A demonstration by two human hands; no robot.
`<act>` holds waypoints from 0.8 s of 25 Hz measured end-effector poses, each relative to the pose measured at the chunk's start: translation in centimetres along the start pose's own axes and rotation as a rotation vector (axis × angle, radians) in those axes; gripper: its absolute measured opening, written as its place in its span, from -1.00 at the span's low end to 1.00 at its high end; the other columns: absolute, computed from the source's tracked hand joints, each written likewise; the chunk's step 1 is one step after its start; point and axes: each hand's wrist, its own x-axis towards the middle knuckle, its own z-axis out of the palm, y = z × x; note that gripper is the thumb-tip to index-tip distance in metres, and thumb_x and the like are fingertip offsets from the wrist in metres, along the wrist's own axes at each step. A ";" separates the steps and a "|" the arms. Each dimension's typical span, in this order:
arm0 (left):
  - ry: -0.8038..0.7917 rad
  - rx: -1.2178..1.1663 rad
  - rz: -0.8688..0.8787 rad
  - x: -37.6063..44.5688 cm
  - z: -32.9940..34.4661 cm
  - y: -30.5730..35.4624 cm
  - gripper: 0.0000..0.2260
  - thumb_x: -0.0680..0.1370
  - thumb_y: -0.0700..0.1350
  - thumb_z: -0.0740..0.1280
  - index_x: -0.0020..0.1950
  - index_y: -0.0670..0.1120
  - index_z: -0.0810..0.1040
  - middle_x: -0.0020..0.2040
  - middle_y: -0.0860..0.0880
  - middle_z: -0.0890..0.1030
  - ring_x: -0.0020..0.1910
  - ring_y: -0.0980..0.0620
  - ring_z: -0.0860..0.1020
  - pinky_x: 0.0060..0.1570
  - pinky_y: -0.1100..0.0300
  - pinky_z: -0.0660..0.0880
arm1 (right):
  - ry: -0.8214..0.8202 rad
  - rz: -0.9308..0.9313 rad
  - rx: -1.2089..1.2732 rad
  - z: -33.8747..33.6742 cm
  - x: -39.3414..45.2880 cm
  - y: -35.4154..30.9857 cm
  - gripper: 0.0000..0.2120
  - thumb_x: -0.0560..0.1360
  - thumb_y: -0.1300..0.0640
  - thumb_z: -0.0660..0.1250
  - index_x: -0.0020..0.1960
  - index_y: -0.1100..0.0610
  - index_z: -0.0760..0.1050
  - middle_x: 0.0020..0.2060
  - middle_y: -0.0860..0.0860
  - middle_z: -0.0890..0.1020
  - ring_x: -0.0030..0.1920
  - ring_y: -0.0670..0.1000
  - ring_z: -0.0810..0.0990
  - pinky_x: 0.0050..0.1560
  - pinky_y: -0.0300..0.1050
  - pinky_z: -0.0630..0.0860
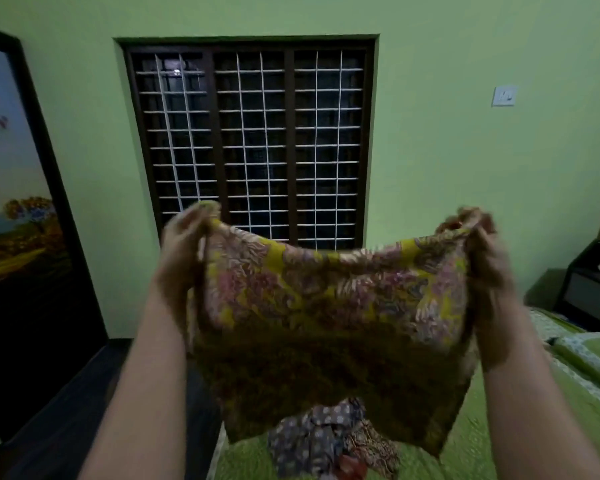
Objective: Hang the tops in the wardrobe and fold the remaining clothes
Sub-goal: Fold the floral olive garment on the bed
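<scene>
On the bed (499,445), nearest: a heap of unfolded clothes (329,441), not yet sorted. Above the heap: one yellow floral garment (319,306), held spread in the air, neither hung nor folded. Left hand (184,244) and right hand (482,251): fingers pinching its top corners. Beyond the garment: barred window (250,140). Wardrobe not identifiable. Judged: most work remains.

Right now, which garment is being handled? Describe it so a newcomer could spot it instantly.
In front of the dark barred window on the green wall, the left hand and right hand each pinch a top corner of a mustard-yellow cloth with pink floral print. Unlike the crumpled dark patterned clothes on the green bedspread below, it hangs spread out in the air.
</scene>
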 end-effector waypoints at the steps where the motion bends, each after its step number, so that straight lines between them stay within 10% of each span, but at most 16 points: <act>1: -0.100 0.128 -0.032 0.5 3.1 -0.3 -0.86 0.52 -0.17 0.31 -0.17 -0.01 0.64 -0.37 0.16 0.62 -0.37 0.26 0.54 -0.30 0.34 0.52 | -0.011 0.056 -0.055 2.1 1.2 1.2 -0.75 0.13 -0.09 0.62 -0.28 -0.04 0.66 -0.34 -0.12 0.64 -0.35 -0.18 0.59 -0.30 -0.27 0.56; 13: -0.550 -0.108 -0.144 -1.0 12.2 -3.4 -0.77 0.46 -0.24 0.35 0.11 -0.13 0.59 -0.19 0.00 0.62 -0.22 0.09 0.59 -0.25 0.23 0.55 | -0.261 0.276 -0.097 7.9 2.2 6.7 -0.85 0.28 0.15 0.42 -0.18 0.14 0.51 -0.28 0.02 0.63 -0.31 -0.07 0.61 -0.28 -0.21 0.58; 20: -0.193 0.122 -0.155 -0.4 10.5 -5.9 -0.92 0.53 -0.28 0.34 -0.05 -0.15 0.61 -0.22 -0.04 0.66 -0.25 0.09 0.62 -0.24 0.26 0.57 | -0.328 -0.006 -0.932 5.8 1.7 6.3 -0.67 0.52 0.38 0.27 0.08 -0.04 0.48 0.09 0.00 0.51 -0.08 -0.02 0.55 -0.02 -0.21 0.53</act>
